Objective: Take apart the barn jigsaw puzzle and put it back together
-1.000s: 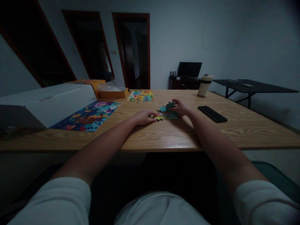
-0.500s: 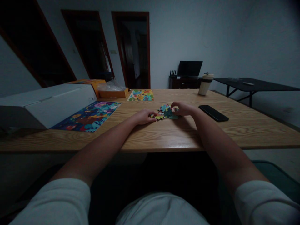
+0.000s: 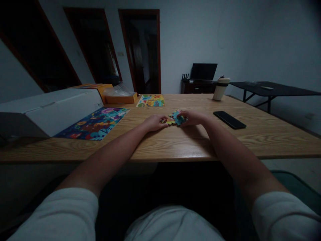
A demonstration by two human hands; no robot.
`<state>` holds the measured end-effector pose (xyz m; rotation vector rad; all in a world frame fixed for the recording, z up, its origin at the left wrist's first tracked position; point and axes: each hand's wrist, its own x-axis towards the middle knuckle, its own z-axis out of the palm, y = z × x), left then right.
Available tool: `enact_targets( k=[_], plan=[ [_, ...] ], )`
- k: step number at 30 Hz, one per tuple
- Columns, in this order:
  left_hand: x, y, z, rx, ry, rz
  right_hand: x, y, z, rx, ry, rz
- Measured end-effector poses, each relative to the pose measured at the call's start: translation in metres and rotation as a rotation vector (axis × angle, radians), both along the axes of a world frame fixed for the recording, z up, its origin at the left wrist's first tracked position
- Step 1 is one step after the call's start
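Observation:
A small cluster of colourful jigsaw puzzle pieces (image 3: 171, 122) lies on the wooden table between my two hands. At its left side, my left hand (image 3: 154, 123) has its fingers curled round the edge of the pieces. My right hand (image 3: 191, 118) grips at the cluster's right side, thumb and fingers closed on a teal jigsaw puzzle piece (image 3: 181, 118). That piece touches or overlaps the others; I cannot tell whether it is joined. My fingers hide part of the cluster.
A dark blue picture sheet (image 3: 96, 124) lies left, beside a large white box (image 3: 62, 107). Behind are an orange tray (image 3: 122, 99) holding clear plastic and a yellow picture sheet (image 3: 150, 100). On the right are a black phone (image 3: 229, 119) and a lidded cup (image 3: 221, 89).
My right hand has moved slightly left and in over the cluster, with its fingers now on the teal piece. My left hand stays at the left side.

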<state>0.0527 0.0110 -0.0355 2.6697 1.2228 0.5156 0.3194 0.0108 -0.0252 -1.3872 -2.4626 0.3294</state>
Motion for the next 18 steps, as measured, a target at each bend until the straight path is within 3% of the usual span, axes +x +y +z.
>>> enact_targets(
  k=[10, 18],
  plan=[
    [-0.007, 0.023, -0.008, -0.147, -0.26, 0.036, 0.026, 0.033, -0.023, 0.125, -0.076, -0.26],
    [-0.017, 0.03, -0.008, -0.158, -0.301, 0.054, 0.027, 0.019, -0.014, -0.039, 0.035, -0.355]
  ],
)
